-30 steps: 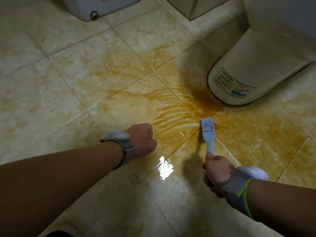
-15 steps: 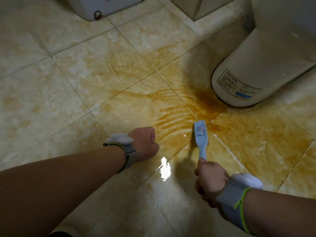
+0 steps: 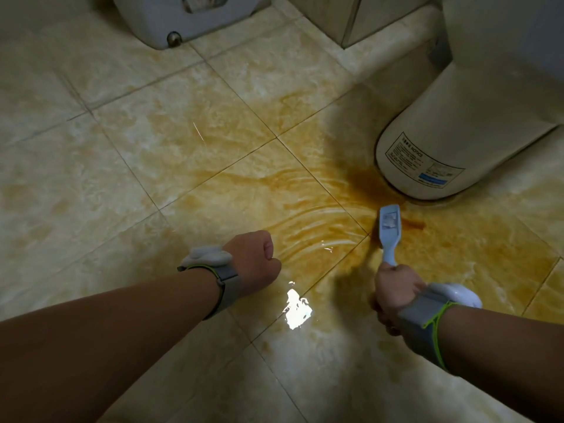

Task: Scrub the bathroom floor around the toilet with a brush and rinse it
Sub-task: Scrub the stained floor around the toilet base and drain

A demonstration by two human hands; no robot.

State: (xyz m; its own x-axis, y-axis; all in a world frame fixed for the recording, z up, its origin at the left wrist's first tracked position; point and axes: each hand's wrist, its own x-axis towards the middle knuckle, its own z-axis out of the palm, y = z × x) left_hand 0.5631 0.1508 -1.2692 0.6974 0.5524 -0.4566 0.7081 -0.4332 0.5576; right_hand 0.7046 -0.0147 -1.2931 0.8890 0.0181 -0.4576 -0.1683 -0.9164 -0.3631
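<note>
Right hand (image 3: 393,286) grips the brush (image 3: 389,227), head at the toilet's (image 3: 451,129) six o'clock, working the stain (image 3: 363,184); left hand (image 3: 254,261) fisted, empty, just balancing.

Forearms bare. Left wrist: grey fabric strap (image 3: 226,283), white rounded plastic pod (image 3: 210,256) on top. Right wrist: matching grey strap (image 3: 421,326), white pod (image 3: 456,294), thin neon-green cord (image 3: 437,320) along edge.

Both arms outstretched; left grip (image 3: 253,261) fisted, empty; right grip (image 3: 393,288) clenched round brush (image 3: 390,224)
</note>
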